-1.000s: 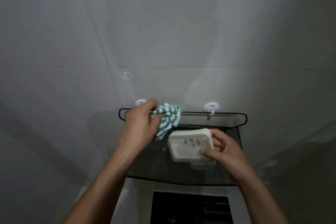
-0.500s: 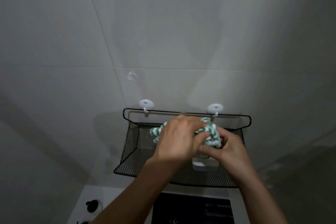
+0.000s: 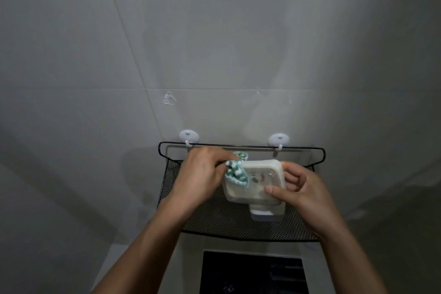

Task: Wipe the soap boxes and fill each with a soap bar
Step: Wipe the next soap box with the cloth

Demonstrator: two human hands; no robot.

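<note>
Low in the middle of the frame, a white soap box (image 3: 256,182) is gripped at its right edge by the right hand (image 3: 301,190), thumb on its rim. It faces the camera, translucent inside with faint marks. The left hand (image 3: 200,175) pinches a green-and-white cloth (image 3: 237,170) against its left side. Another white box (image 3: 267,213) lies beneath on a black mesh shelf (image 3: 191,217) hung on two white hooks (image 3: 189,137).
</note>
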